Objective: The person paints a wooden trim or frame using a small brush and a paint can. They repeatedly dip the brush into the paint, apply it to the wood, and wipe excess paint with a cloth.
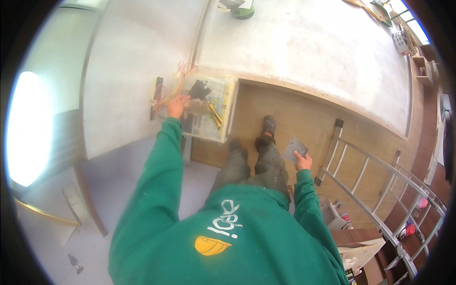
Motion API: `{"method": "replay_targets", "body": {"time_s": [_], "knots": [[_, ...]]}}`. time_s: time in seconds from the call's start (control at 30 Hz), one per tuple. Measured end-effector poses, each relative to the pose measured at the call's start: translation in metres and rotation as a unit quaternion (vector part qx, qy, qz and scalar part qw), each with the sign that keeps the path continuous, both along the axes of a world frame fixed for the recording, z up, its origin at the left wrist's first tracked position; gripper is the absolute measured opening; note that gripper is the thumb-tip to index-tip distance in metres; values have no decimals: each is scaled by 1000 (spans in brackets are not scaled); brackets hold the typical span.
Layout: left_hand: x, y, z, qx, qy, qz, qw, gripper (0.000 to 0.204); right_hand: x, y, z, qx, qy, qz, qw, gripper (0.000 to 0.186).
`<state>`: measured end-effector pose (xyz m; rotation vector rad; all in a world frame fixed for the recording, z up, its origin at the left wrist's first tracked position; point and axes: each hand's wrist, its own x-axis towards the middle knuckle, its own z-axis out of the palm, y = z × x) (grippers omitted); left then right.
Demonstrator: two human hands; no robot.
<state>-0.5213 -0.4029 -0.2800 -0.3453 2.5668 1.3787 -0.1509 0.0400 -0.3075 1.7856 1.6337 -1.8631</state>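
Observation:
In my right hand [303,162], held low beside my right leg, is a flat dark grey square sheet [291,147]. My left hand [176,106] reaches forward to the left edge of a small shelf lined with newspaper [202,127]. Its fingers look stretched out beside a crumpled brownish thing [195,106], and I cannot tell whether they touch it. Loose red and yellow wires [177,88] hang from the wall next to this hand. On the newspaper lie a black sheet [199,89] and a yellow-and-black hand tool [214,115].
A metal ladder [363,173] lies tilted at the right. Beyond the shelf stretches a large whitish panel [304,45] with a green container [242,11] on it. A dark wall socket [157,90] sits left of the wires. Boxes [358,247] stand at the lower right.

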Motion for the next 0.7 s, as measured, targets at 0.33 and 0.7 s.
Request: {"method": "replay_targets", "body": {"time_s": [0.33,0.7], "knots": [[69,34,130,284,-189,47,939,29,-54,-85,113,-133,168,-143,966,35],[161,168,226,387,-307,-175,852,15,-67,-101,200,-207,313,-304,876,31]]}}
